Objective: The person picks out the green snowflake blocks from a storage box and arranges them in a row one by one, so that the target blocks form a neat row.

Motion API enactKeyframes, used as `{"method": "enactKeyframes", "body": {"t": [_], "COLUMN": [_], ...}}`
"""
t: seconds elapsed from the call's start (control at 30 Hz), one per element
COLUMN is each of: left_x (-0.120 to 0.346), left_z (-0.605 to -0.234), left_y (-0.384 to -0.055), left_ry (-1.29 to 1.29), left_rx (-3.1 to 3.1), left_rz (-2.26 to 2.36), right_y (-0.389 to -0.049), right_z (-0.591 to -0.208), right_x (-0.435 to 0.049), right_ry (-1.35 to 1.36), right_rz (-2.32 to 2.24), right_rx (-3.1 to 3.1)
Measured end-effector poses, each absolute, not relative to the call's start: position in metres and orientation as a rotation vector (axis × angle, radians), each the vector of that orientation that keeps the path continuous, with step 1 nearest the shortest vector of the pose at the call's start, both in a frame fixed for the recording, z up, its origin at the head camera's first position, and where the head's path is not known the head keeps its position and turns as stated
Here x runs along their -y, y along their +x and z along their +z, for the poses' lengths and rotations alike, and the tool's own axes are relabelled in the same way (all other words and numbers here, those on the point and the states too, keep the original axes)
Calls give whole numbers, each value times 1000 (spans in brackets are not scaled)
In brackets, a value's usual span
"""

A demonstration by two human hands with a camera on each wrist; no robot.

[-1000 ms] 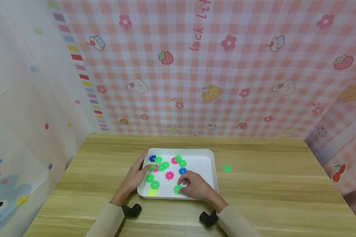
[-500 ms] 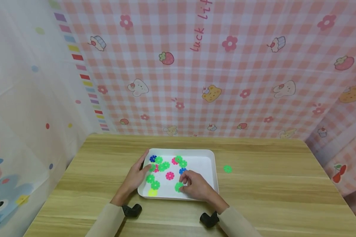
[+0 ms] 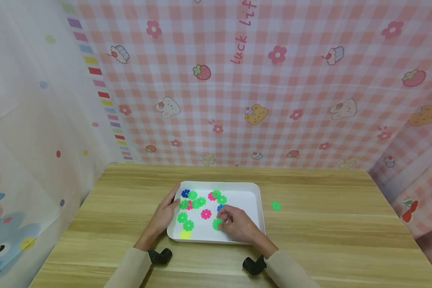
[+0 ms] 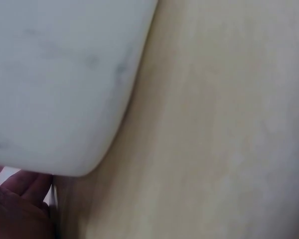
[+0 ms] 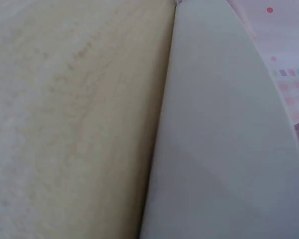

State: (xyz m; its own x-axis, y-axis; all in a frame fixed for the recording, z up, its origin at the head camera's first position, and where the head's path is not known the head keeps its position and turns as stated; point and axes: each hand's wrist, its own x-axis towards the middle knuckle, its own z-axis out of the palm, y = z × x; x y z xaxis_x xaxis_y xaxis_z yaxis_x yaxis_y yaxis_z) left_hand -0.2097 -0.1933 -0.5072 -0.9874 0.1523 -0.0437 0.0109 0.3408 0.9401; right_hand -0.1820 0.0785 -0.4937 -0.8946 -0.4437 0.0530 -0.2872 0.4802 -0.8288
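Observation:
A white tray (image 3: 243, 200) sits on the table, holding several notched plastic snowflake discs, mostly green, plus pink, blue and yellow ones. My left hand (image 3: 167, 211) grips the tray's left side, thumb over the rim and fingers along the outer wall. In the left wrist view its fingers (image 4: 27, 186) show beside the tray wall (image 4: 65, 89). Over the front right of the tray, my right hand (image 3: 239, 225) pinches a green snowflake disc (image 3: 216, 224), its fingers curled. A blue disc (image 3: 220, 208) is partly covered by this hand. A pink disc (image 3: 206, 214) lies to its left.
One loose green disc (image 3: 276, 206) lies on the wooden table (image 3: 327, 224) right of the tray. A checked pink curtain (image 3: 216, 100) hangs behind the table. In the right wrist view the tray's outer wall (image 5: 214, 124) rises beside the tabletop.
The green disc at my right hand has moved slightly away from the tray's front edge, with the fingers moving a little too. My left hand stays on the tray's side.

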Motion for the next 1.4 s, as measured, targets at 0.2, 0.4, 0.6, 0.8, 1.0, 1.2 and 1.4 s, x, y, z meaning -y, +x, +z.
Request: {"method": "enactKeyframes", "body": {"t": [0.2,0.4,0.6,0.8,1.0,1.2,1.4], "left_x": [194,194,193,193,193,193,193], "left_z": [-507,-510,-511,-509,-508,-508,-509], "left_y": [-209,-210,-210,-209,-209,-209,-209], "left_ry": [154,141,145,155,130,136,146], "left_rx": [-2486,-2488,-2488,-2486,-2497,-2503,-2503], "left_rz": [1736,1758,1776,1783,1749,1736,1739], "right_y": [-182,-182,-183,-185,-187,-189,-193], "right_z": [-488,-472,-458,-453,-461,-477,-492], "right_x": [-81,-92,-114,-150,-193,-227,-245], "right_ry": [-587,-517,-350,-150,-50,62,178], "right_rz": [-1406,-1490,-1588,-1639,-1673,-1675,-1663], "right_rx": [-2582,-2601,-2636,-2643,-2654,-2657,-2667]}}
